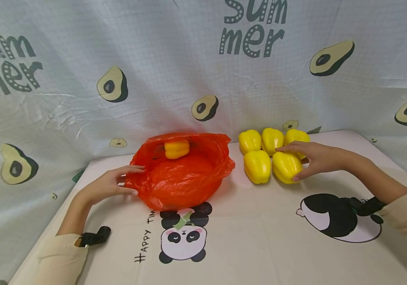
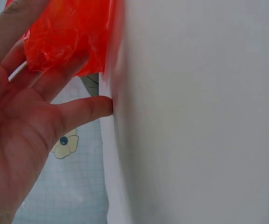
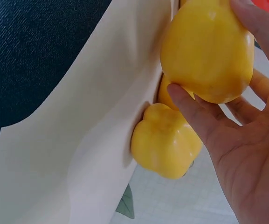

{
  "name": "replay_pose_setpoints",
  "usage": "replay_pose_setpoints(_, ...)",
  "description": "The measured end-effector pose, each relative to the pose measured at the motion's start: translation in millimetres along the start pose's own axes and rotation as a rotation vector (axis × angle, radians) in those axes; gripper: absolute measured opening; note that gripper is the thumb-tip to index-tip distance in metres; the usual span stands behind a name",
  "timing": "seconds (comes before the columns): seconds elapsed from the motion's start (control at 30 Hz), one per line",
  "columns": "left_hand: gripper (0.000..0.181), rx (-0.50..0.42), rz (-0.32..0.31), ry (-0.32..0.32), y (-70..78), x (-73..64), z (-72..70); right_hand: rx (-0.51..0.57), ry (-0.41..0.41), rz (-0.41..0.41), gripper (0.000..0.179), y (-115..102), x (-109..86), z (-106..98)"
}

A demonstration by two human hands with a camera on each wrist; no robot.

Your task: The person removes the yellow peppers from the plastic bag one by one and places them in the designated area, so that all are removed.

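A red plastic bag (image 1: 175,182) lies on its side on the table with its mouth facing forward, and one yellow bell pepper (image 1: 176,149) is inside. My left hand (image 1: 112,184) touches the bag's left edge, fingers extended and thumb apart, as the left wrist view (image 2: 36,107) also shows. My right hand (image 1: 317,158) holds a yellow bell pepper (image 1: 286,168) between thumb and fingers, at the front right of a group. Beside it sits another yellow bell pepper (image 1: 257,167). Several more stand behind, and one pepper (image 3: 167,142) shows below the held one in the right wrist view.
A pale tablecloth (image 1: 246,237) with a printed panda (image 1: 183,243) covers the table. Behind the table hangs a light curtain (image 1: 160,79) with avocado prints, close to the bag and the rear peppers. A black strap (image 1: 94,236) sits on the left wrist.
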State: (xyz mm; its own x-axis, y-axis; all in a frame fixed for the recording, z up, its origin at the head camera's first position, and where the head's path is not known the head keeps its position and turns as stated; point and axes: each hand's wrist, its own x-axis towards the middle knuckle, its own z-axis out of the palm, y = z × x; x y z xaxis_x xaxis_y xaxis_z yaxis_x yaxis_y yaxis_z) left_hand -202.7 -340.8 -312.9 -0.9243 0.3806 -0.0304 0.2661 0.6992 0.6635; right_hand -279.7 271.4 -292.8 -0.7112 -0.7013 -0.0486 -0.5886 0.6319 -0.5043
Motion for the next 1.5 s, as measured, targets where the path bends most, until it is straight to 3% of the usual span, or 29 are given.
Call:
replay_pose_setpoints(0.7,0.059,-0.070,-0.031,-0.016,-2.2,1.7,-1.1,0.043,0.003,-0.010,0.083,3.3,5.7,1.1)
replay_pose_setpoints(1.27,0.054,-0.035,-0.049,-0.018,0.1,4.0,-1.5,0.027,-0.001,-0.062,0.077,4.2,8.7,2.7)
replay_pose_setpoints(1.5,0.052,-0.031,-0.050,-0.016,1.2,1.5,0.1,0.016,-0.013,-0.045,0.078,3.1,11.4,2.1)
